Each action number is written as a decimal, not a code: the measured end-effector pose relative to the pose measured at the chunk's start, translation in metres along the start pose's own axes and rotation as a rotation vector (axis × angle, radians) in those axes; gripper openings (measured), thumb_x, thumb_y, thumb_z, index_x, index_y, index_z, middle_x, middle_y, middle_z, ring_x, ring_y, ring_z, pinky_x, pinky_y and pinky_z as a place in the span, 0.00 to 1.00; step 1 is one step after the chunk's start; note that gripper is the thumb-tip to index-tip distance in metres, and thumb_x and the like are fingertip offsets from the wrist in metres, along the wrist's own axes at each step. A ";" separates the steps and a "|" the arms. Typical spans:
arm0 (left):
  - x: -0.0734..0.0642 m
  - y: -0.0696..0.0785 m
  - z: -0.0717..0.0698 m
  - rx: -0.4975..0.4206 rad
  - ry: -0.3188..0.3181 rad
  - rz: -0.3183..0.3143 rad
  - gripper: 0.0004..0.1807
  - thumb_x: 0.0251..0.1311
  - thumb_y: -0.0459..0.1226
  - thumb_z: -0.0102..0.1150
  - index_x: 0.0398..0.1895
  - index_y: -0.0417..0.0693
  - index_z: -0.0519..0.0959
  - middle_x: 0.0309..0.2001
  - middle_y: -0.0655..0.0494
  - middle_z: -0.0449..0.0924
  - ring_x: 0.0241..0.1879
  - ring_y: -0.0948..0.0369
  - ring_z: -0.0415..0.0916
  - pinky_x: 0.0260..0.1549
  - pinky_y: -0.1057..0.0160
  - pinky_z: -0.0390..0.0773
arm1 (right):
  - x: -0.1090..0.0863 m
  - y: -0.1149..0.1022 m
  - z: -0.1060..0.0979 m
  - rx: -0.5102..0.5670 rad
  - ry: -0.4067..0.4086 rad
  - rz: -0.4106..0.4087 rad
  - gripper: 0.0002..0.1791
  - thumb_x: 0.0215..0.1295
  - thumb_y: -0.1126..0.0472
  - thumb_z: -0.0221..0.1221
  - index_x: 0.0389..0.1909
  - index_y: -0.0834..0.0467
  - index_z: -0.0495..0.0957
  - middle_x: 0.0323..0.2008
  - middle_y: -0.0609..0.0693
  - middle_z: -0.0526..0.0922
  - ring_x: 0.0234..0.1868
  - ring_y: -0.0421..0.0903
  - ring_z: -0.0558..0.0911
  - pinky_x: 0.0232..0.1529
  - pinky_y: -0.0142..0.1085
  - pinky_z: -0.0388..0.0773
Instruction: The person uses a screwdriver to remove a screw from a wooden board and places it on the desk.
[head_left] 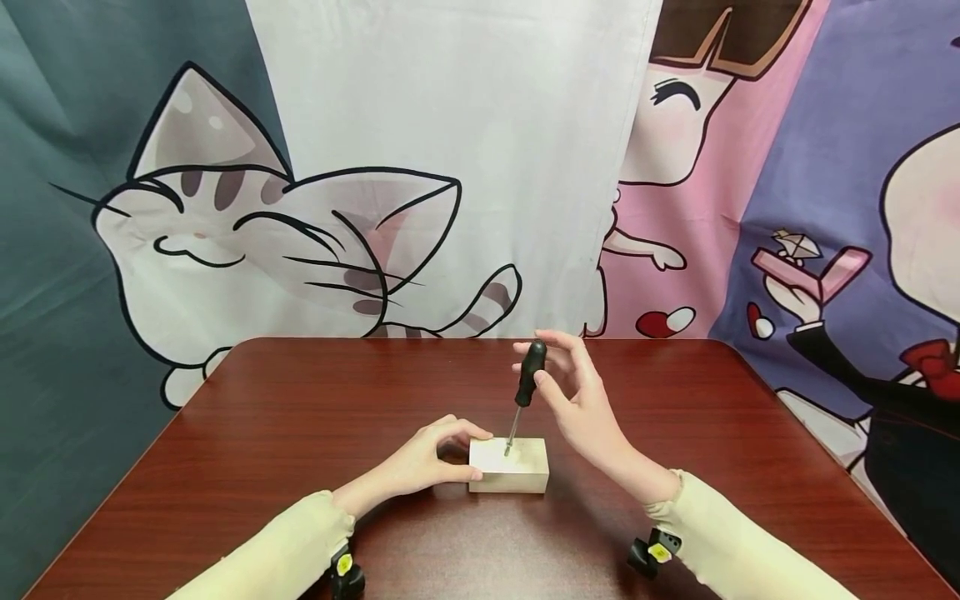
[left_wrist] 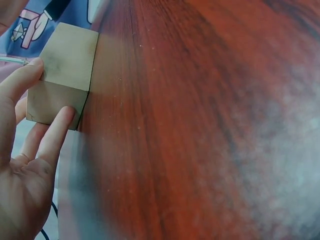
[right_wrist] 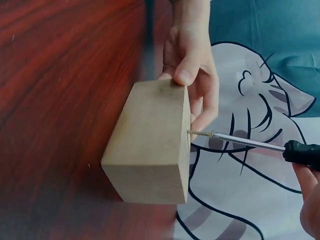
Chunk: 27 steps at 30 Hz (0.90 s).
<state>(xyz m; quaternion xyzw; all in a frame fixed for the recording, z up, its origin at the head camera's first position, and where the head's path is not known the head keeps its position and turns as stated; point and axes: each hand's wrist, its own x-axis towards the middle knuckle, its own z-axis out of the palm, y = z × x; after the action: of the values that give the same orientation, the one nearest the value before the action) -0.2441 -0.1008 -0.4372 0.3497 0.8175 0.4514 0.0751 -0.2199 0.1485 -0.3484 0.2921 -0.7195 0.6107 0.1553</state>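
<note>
A pale wooden block [head_left: 510, 483] lies on the table in front of the person. At its left end the left hand [head_left: 420, 460] holds it, thumb on the near side and fingers toward the far edge. A screwdriver [head_left: 532, 372] with a black handle stands slightly tilted over the block's top. Thumb and fingers of the right hand [head_left: 588, 410] pinch its handle loosely. In the right wrist view, a brass-coloured screw [right_wrist: 201, 133] sticks out of the block's face, with much of its threaded length showing. The screwdriver's metal shaft [right_wrist: 250, 142] meets the screw's head in line.
The reddish-brown wooden table [head_left: 337, 392] spreads around the block. Behind it hangs a cloth [head_left: 465, 100] printed with a cartoon cat and figures. Small black devices, one of them a wrist camera [head_left: 651, 552], sit at both cuffs.
</note>
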 end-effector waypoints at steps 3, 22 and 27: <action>0.000 0.000 0.000 -0.003 -0.001 0.003 0.27 0.53 0.48 0.73 0.58 0.63 0.79 0.44 0.61 0.76 0.47 0.67 0.80 0.52 0.63 0.79 | 0.001 -0.001 0.002 -0.067 0.064 0.005 0.22 0.70 0.68 0.56 0.63 0.55 0.66 0.57 0.52 0.81 0.51 0.41 0.85 0.47 0.34 0.85; 0.000 0.001 0.001 -0.017 -0.006 0.006 0.26 0.54 0.48 0.73 0.58 0.63 0.79 0.45 0.58 0.76 0.46 0.67 0.79 0.51 0.63 0.79 | 0.003 -0.005 -0.001 -0.132 0.157 0.051 0.23 0.61 0.67 0.66 0.57 0.55 0.74 0.40 0.52 0.82 0.32 0.41 0.84 0.36 0.30 0.82; -0.001 0.000 0.001 -0.018 -0.004 -0.008 0.26 0.53 0.48 0.73 0.57 0.66 0.78 0.45 0.60 0.76 0.46 0.68 0.80 0.51 0.63 0.79 | -0.001 -0.001 0.001 -0.067 0.067 0.006 0.22 0.71 0.68 0.55 0.64 0.53 0.69 0.53 0.54 0.82 0.52 0.40 0.84 0.52 0.31 0.82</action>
<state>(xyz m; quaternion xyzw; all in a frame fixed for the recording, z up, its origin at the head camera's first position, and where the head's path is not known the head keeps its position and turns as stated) -0.2433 -0.1007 -0.4375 0.3467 0.8146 0.4577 0.0818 -0.2183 0.1473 -0.3485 0.2639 -0.7346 0.5963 0.1873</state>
